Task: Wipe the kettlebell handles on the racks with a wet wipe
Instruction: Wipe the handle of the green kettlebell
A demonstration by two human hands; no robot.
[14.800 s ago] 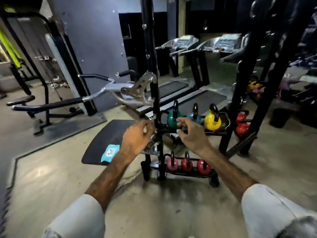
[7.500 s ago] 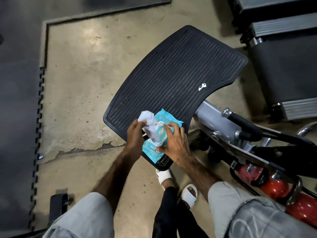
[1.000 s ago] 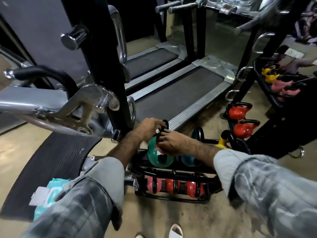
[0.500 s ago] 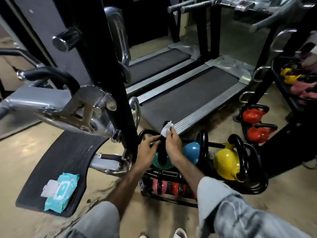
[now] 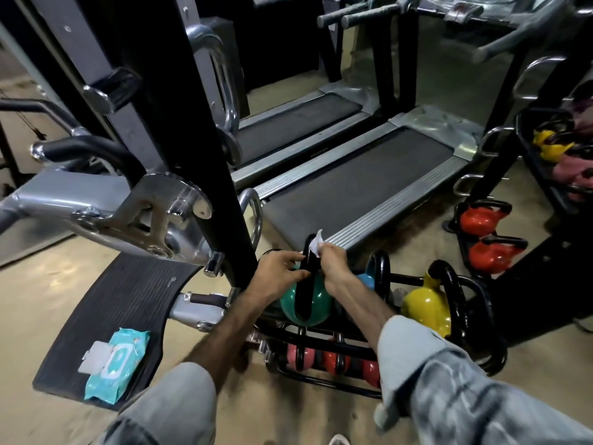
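A green kettlebell (image 5: 316,300) with a black handle (image 5: 308,268) stands on the upper tier of a low black rack (image 5: 324,379). My right hand (image 5: 333,264) pinches a white wet wipe (image 5: 316,246) against the top of that handle. My left hand (image 5: 279,273) grips the handle from the left side. A blue kettlebell (image 5: 367,281) and a yellow kettlebell (image 5: 425,309) stand to the right on the same tier. Small red kettlebells (image 5: 332,361) line the lower tier.
A teal wet wipe pack (image 5: 117,362) lies on a black ribbed footplate (image 5: 128,300) at the left. A black upright post (image 5: 199,155) and a grey machine arm (image 5: 96,203) stand close on the left. Two treadmills (image 5: 362,184) lie behind. Orange kettlebells (image 5: 487,239) sit on another rack at right.
Both hands have stayed on the green kettlebell's handle; the wipe has shifted slightly at the top of the handle. The view has moved a little closer.
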